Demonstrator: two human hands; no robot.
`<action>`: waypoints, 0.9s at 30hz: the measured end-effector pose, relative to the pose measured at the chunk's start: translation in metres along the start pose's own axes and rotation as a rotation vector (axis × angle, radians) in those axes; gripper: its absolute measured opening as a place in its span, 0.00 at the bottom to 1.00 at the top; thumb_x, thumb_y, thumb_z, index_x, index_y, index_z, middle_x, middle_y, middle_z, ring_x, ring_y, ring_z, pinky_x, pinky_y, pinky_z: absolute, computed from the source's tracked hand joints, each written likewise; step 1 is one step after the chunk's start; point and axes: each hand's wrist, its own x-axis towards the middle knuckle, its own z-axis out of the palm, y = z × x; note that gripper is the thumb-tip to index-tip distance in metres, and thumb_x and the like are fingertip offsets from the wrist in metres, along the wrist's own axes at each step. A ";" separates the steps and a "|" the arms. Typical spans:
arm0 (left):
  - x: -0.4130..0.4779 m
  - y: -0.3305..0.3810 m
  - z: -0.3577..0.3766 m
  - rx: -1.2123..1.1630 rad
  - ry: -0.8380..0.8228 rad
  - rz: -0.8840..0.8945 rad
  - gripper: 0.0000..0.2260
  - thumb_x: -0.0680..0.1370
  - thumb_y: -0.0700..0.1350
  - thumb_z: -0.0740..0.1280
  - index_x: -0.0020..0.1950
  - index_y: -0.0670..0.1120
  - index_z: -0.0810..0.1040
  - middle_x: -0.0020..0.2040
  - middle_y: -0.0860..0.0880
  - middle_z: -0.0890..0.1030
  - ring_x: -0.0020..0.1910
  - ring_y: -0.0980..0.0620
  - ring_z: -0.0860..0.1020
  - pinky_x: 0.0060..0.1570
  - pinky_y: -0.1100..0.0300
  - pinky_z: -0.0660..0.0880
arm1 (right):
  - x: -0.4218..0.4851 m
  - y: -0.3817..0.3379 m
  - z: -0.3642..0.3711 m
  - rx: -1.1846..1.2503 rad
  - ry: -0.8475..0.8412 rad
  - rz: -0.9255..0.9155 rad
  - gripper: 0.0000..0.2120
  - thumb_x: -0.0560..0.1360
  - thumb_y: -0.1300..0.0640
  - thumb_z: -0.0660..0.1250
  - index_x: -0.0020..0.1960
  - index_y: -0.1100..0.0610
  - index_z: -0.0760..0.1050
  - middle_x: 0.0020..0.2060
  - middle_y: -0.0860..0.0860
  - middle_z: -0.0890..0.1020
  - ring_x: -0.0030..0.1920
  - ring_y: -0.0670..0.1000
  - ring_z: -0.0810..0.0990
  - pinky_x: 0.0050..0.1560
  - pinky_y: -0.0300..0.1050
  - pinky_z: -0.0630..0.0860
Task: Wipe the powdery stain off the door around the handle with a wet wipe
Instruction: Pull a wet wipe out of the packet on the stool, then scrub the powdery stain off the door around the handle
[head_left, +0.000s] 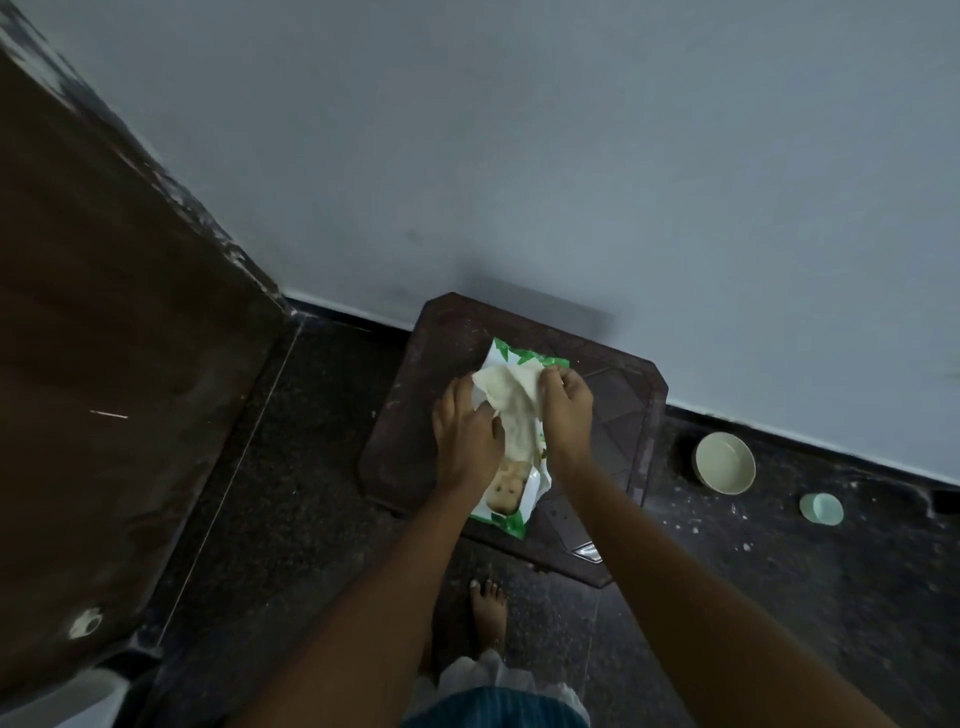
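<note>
Two forearms (701, 597) nearest, low in frame; left hand (465, 436) and right hand (566, 402) both pinched one wet wipe (511, 405), partly out of one green pack (511, 499) on one low stool (623, 415). Early stage, likely: wipe not free, door (119, 364) at left not yet wiped, handle not seen. One bowl (724, 462), one small cup (821, 508) on floor

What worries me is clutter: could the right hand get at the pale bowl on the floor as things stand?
Probably not right away: the right hand pinches the wet wipe, though nothing blocks the way to the bowl.
</note>
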 end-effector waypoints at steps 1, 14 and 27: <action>0.000 -0.001 -0.008 -0.047 0.041 -0.016 0.15 0.80 0.42 0.59 0.67 0.43 0.73 0.74 0.45 0.60 0.73 0.48 0.56 0.70 0.56 0.52 | -0.002 -0.003 0.004 0.009 -0.015 0.008 0.14 0.76 0.64 0.57 0.33 0.55 0.67 0.28 0.48 0.66 0.29 0.44 0.62 0.29 0.36 0.63; -0.044 -0.049 -0.124 -1.104 0.404 -0.406 0.06 0.78 0.39 0.64 0.46 0.39 0.79 0.41 0.43 0.80 0.41 0.51 0.77 0.41 0.56 0.73 | -0.067 -0.052 0.091 0.021 -0.343 0.038 0.14 0.76 0.64 0.58 0.33 0.54 0.70 0.29 0.49 0.71 0.30 0.45 0.69 0.28 0.33 0.68; -0.156 -0.184 -0.247 -1.052 0.837 -0.522 0.02 0.77 0.36 0.66 0.45 0.39 0.79 0.41 0.40 0.80 0.41 0.48 0.78 0.41 0.53 0.74 | -0.227 -0.073 0.218 -0.310 -0.930 -0.162 0.21 0.73 0.58 0.69 0.64 0.59 0.70 0.54 0.55 0.79 0.53 0.53 0.78 0.55 0.50 0.77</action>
